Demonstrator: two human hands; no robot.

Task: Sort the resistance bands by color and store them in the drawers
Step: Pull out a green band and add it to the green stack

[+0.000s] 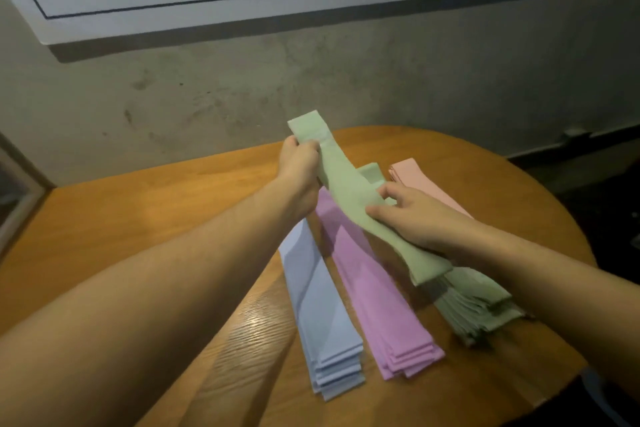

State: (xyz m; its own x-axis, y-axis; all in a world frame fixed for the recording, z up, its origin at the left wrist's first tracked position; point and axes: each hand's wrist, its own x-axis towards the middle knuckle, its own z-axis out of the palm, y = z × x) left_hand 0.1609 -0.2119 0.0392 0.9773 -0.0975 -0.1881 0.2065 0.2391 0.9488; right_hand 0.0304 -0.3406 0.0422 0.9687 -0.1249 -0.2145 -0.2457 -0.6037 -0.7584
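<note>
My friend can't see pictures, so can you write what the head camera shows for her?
Two bare hands, left hand and right hand, hold a pale green stretchy band above a round wooden table. Below lie four piles of flat bands: light blue pile, purple pile, green pile and pink pile.

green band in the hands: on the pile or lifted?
Lifted: left hand and right hand grip the green band above the green pile.

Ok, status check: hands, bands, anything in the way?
Left hand and right hand both grip one green band, lifted above the green pile. Blue, purple, pink piles on table. No drawers in view.
</note>
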